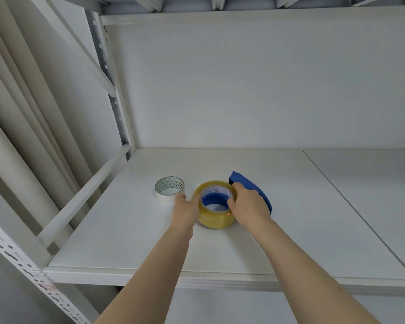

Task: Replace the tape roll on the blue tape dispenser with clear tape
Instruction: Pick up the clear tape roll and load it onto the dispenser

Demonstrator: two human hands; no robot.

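A yellowish clear tape roll (216,222) lies flat on the white shelf (150,242), seated around the blue hub of the blue tape dispenser (250,187). My left hand (187,210) grips the roll's left side. My right hand (248,206) holds the roll's right rim, with the thumb inside near the hub and the fingers over the dispenser's blue body. A white tape roll (169,191) with a patterned inner core stands just left of my left hand, apart from the dispenser.
The shelf has a white back wall (243,90), a slotted metal upright (117,106) at the left and a diagonal brace (84,195). A seam (351,206) splits the shelf board at the right. Cream curtains (21,101) hang at the far left.
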